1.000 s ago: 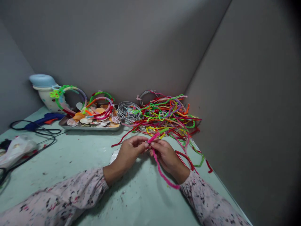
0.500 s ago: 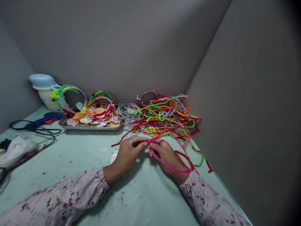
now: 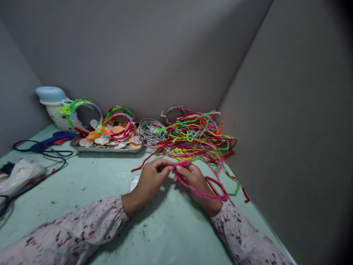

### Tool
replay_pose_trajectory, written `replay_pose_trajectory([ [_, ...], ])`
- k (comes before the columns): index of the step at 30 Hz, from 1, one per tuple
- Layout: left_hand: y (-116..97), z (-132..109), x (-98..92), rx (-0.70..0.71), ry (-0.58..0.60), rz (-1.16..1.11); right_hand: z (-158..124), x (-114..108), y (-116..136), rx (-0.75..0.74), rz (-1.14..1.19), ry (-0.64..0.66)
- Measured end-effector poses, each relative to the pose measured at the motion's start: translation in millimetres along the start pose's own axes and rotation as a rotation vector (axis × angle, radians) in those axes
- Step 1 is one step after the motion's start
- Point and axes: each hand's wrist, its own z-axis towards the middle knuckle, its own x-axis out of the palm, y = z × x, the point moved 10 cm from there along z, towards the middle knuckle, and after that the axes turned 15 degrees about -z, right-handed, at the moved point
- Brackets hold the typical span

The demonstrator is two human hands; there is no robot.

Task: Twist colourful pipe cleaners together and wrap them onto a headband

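Over the middle of the table, my left hand [image 3: 154, 176] and my right hand [image 3: 194, 180] meet fingertip to fingertip. Both pinch a pink pipe cleaner [image 3: 200, 192], whose loose tail bends back across my right hand toward the wrist. Near the pinch, pink fuzz is wound along a thin strip that carries on as a green section [image 3: 195, 159] past my right fingers. What lies inside the winding is hidden. Red-handled pliers or scissors [image 3: 217, 184] lie partly behind my right wrist.
Behind my hands is a heap of coloured pipe cleaners [image 3: 193, 132], beside a coil of grey wire [image 3: 151, 130]. A metal tray [image 3: 107, 149] holds shells and fuzzy rings. Farther left are a white bottle-shaped container [image 3: 59, 114], a blue tool [image 3: 49, 141], a black cord [image 3: 55, 171] and a plastic bag [image 3: 24, 175].
The pink tail has shifted slightly over my right wrist, and the fingers of my right hand have moved a little at the winding. Both hands stay in nearly the same place.
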Motion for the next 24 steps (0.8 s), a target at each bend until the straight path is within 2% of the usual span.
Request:
replay_pose_trajectory([
  [8,1,-2,4.5,0.011,0.039,-0.027,1,-2,-1,-0.029,0.053,-0.073],
  [16,10,-1,5.5,-0.030,0.043,-0.078,-1,-5,11,-0.072,0.006,-0.121],
  [24,1,-2,7.3,-0.039,0.055,0.008,-2,-7,11,-0.099,0.011,-0.134],
])
